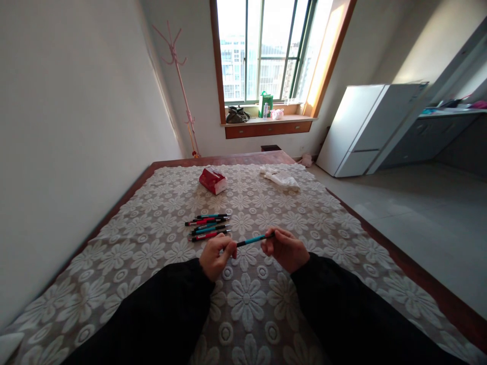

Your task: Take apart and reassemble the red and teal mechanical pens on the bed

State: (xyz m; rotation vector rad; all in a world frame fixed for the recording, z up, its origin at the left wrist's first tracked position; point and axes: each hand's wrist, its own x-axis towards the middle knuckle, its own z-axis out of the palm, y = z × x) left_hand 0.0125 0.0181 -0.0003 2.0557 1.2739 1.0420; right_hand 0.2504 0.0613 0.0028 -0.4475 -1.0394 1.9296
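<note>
Pen (pixel 251 240) held by both ends

One end is pinched by the left hand (pixel 217 256), the other by the right hand (pixel 285 247), probably for steadiness; its middle is left bare. It is held between them, above the cloth (pixel 247 299) on the bench (pixel 247 157). Other pens (pixel 208 236) are grouped just beyond the left hand, probably for easy reach.

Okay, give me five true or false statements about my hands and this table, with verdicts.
1. The left hand and right hand hold one blue-and-black pen. True.
2. The red packet sits on the windowsill. False: it lies on the tablecloth.
3. Other pens lie beyond the left hand. True.
4. The crumpled white item lies left of the red packet. False: it lies to the right.
5. Both sleeves are black. True.
</note>
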